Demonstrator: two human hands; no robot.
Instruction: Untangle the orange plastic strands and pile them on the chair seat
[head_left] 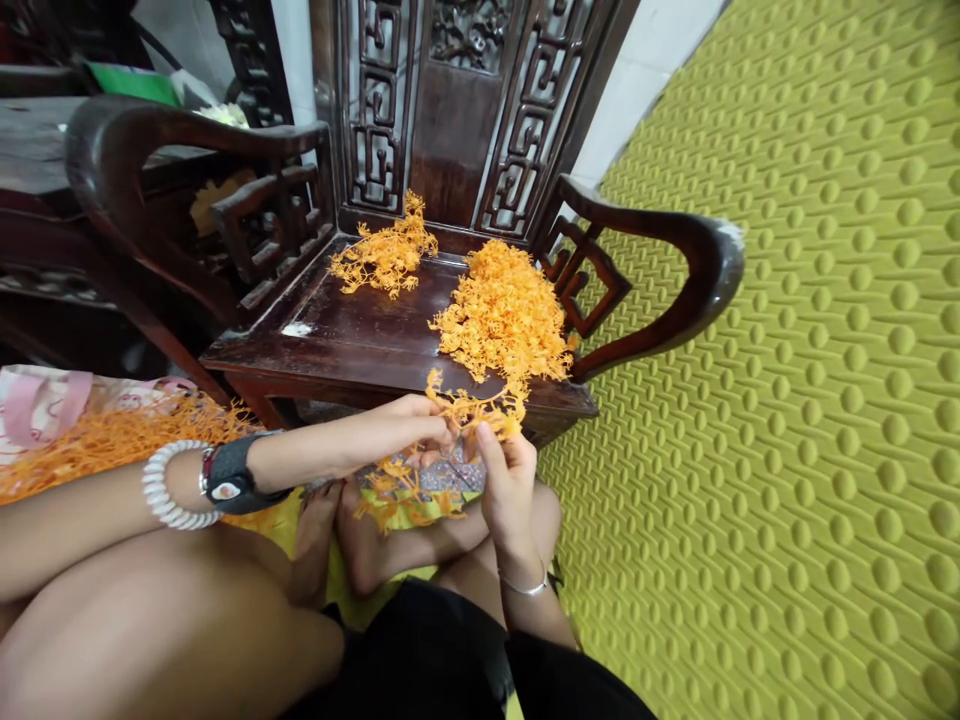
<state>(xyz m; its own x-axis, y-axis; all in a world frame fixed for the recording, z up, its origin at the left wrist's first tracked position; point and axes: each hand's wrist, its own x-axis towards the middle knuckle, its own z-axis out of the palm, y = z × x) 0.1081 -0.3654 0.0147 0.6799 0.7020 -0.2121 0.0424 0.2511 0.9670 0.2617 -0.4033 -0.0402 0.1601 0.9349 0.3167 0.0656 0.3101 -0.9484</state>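
Note:
Both my hands meet in front of a dark carved wooden chair (352, 345). My left hand (409, 425) and my right hand (506, 480) pinch a small bunch of orange thread-like strands (472, 408) between their fingertips. On the chair seat lie a big heap of the same orange strands (506, 310) at the right and a smaller heap (386, 255) at the back. More orange bits (397, 490) rest on my crossed feet below the hands. A white bead bracelet and a dark watch sit on my left wrist.
A green bumpy foam mat (787, 400) covers the floor to the right. A large mass of orange strands (112, 435) lies at the left beside a pink-and-white bag (41, 400). The chair's curved armrests (675, 240) stick out on both sides.

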